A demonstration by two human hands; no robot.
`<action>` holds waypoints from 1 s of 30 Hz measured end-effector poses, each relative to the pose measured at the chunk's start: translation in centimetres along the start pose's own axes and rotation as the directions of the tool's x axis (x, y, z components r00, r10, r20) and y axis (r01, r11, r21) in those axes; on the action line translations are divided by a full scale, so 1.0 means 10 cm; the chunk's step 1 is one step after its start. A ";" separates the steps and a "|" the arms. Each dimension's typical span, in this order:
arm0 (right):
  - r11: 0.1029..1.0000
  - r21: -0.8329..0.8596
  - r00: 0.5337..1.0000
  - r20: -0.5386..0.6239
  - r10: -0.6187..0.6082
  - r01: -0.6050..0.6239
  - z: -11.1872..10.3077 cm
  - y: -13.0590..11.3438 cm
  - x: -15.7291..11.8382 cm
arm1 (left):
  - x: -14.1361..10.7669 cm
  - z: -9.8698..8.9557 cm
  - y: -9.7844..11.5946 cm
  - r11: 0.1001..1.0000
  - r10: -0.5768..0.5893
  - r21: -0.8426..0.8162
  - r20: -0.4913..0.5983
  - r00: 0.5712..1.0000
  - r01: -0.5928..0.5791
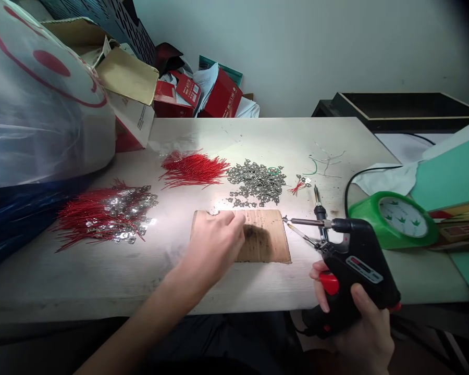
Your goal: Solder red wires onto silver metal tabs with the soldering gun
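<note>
My left hand (pixel 217 242) is over a scorched piece of cardboard (pixel 271 250), its fingers curled together near the board's far edge. Whatever its fingertips hold, if anything, is hidden. My right hand (pixel 367 328) is wrapped round the grip of a black soldering gun (pixel 361 255) with a red trigger (pixel 329 283). The gun's tip points left, at the board's right edge, and a thin feed tube (pixel 303 235) slants up beside it. Behind the board lies a heap of small metal tabs (pixel 258 179). Red wires (pixel 195 169) lie in a bundle to its left.
Red wires with metal tabs (pixel 117 208) are piled at the left. A big plastic bag (pixel 47 114) and boxes (pixel 127 78) stand behind them. A pointed tool (pixel 319 208) lies beyond the gun. Green tape (pixel 391 219) and a black cable (pixel 349 187) are at the right.
</note>
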State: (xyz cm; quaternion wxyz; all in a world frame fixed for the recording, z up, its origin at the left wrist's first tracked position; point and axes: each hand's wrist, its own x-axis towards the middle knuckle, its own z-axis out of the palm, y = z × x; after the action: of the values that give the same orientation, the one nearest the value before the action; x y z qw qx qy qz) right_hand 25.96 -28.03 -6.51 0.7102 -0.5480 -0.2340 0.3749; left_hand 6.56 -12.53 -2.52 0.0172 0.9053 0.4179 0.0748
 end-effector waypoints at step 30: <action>0.999 -0.003 0.999 0.031 -0.036 0.036 -0.08 0.07 0.04 | 0.40 0.09 0.15 0.975 0.034 -0.223 0.050 0.998 -0.022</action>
State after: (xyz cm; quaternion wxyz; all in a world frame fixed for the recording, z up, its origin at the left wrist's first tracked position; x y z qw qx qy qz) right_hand 26.61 -28.10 -7.43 0.7122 -0.5392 -0.2554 0.3699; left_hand 10.33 -10.46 -2.77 0.1284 0.9051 0.3934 0.0971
